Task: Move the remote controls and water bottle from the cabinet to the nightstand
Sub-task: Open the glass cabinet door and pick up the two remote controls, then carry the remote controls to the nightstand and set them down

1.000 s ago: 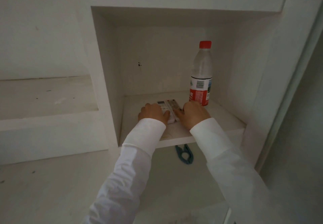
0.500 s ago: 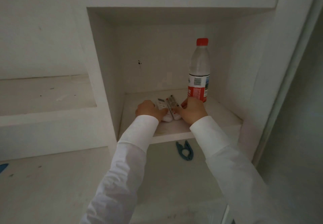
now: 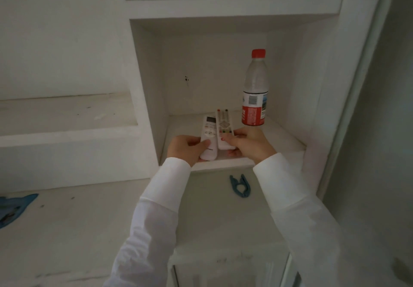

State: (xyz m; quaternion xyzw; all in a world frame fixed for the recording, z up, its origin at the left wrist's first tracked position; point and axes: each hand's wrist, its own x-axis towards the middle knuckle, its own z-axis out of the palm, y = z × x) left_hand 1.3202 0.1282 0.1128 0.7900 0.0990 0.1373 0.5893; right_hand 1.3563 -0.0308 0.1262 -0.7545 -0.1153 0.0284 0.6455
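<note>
Two white remote controls lie side by side in the white cabinet niche (image 3: 288, 140). My left hand (image 3: 184, 149) grips the lower end of the left remote (image 3: 209, 138), which has a small screen. My right hand (image 3: 250, 143) holds the lower end of the right remote (image 3: 224, 128), which has coloured buttons. Both remotes are tilted up off the shelf near its front edge. A clear water bottle (image 3: 254, 89) with a red cap and red label stands upright behind my right hand, apart from it.
A blue plastic clip (image 3: 240, 187) lies on the lower white surface (image 3: 78, 230) under the niche. A blue object (image 3: 13, 207) shows at the left edge. A white ledge (image 3: 67, 116) runs to the left, and a door frame (image 3: 357, 85) rises on the right.
Both hands have closed on the remotes and drawn them toward the shelf's front edge, lifting them. The bottle has stayed put. The view has shifted slightly.
</note>
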